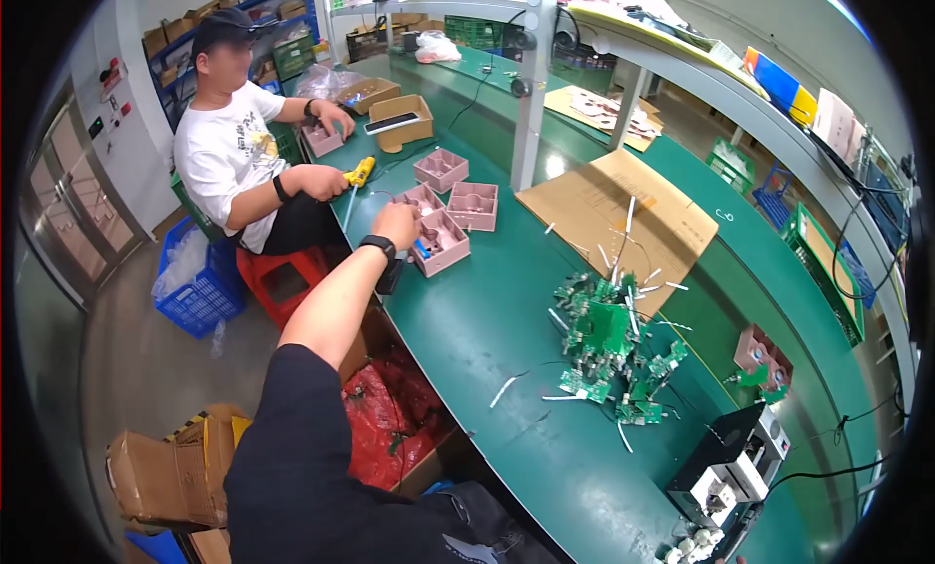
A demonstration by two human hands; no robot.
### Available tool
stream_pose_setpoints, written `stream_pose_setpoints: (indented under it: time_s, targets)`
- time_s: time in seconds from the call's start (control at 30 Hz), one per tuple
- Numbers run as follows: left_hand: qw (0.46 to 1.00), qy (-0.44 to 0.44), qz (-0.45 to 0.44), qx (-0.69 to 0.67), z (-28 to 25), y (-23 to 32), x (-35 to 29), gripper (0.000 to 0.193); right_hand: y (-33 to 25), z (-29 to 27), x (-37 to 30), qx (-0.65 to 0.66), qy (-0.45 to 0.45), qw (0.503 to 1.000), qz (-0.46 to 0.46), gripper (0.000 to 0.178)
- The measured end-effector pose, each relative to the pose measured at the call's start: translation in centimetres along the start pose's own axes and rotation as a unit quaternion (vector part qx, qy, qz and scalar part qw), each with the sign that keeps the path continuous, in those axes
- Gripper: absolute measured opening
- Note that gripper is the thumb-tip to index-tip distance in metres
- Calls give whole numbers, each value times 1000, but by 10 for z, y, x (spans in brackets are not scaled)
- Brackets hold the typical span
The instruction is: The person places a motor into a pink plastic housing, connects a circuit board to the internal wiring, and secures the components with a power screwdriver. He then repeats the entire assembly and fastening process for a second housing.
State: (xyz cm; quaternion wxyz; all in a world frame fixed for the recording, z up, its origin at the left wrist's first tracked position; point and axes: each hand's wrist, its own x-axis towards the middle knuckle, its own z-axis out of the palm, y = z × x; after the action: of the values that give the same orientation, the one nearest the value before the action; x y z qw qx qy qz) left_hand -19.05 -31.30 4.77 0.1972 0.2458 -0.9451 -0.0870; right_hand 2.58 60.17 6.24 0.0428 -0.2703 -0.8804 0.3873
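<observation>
My left hand, with a dark band at the wrist, reaches far across the green table. Its fingers are curled at the wall of a pink plastic box with a small blue part inside; the fingertips are partly hidden. Similar pink boxes stand against it, with another pink box just behind. Only a sliver of what seems to be my right hand shows at the lower right edge, beside a black-and-white device and several small white parts. Its fingers are out of sight.
A seated co-worker holds a yellow power tool and touches a pink box. Green circuit boards with wires lie heaped mid-table by a cardboard sheet. A metal post rises behind. Below the edge sits a red bag.
</observation>
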Motion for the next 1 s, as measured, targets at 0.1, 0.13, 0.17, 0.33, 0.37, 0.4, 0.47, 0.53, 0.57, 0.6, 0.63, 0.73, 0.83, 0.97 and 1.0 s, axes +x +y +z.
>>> stream_pose_setpoints:
  time_s: [0.1, 0.13, 0.17, 0.33, 0.37, 0.4, 0.47, 0.53, 0.57, 0.6, 0.63, 0.73, 0.83, 0.97, 1.0]
  targets:
    - [1000, 3, -6, 23, -8, -23, -5, 15, -17, 9, -28, -49, 104, 993, -20, 56]
    - [1000, -2, -5, 22, -9, -28, -6, 14, -20, 13, -34, -46, 100, 994, -24, 56]
    - [1000, -8, -2, 20, -13, -31, -9, 14, -22, 13, -44, -38, 123, 991, -45, 53]
    - [999, 40, 34, 7, -33, -34, -56, 14, -44, 25, -119, 23, 213, 964, -158, 37]
    - [999, 36, 31, 10, -44, -22, -67, 14, -54, 36, -135, 24, 234, 956, -174, 34]
    - [996, 59, 62, 4, -56, -13, -80, 13, -65, 45, -154, 24, 254, 948, -190, 31]
    - [993, 78, 89, 0, -81, 17, -106, 13, -88, 78, -175, 18, 187, 954, -235, 33]
    - [984, 95, 140, -50, -96, 47, -135, 13, -92, 112, -183, 27, 16, 988, -153, 30]
    - [984, 77, 154, -55, -102, 65, -148, 13, -106, 139, -196, 68, -30, 977, -200, 28]
    - [975, 105, 178, -84, -107, 84, -160, 11, -120, 174, -198, 155, -76, 962, -213, 25]
    - [963, 112, 207, -128, -109, 108, -181, 9, -124, 198, -201, 181, -117, 942, -256, 41]
    - [957, 90, 228, -156, -135, 142, -234, 7, -181, 234, -214, 249, -229, 911, -235, 68]
    - [920, 2, 306, -244, -91, 221, -293, 7, -160, 221, -198, 227, -136, 920, -290, 77]
    - [900, -161, 311, -259, -87, 258, -368, 13, -128, 199, -206, 195, -114, 944, -240, 73]
    - [908, -182, 243, -288, -79, 248, -369, 13, -118, 222, -205, 183, 33, 916, -356, 68]
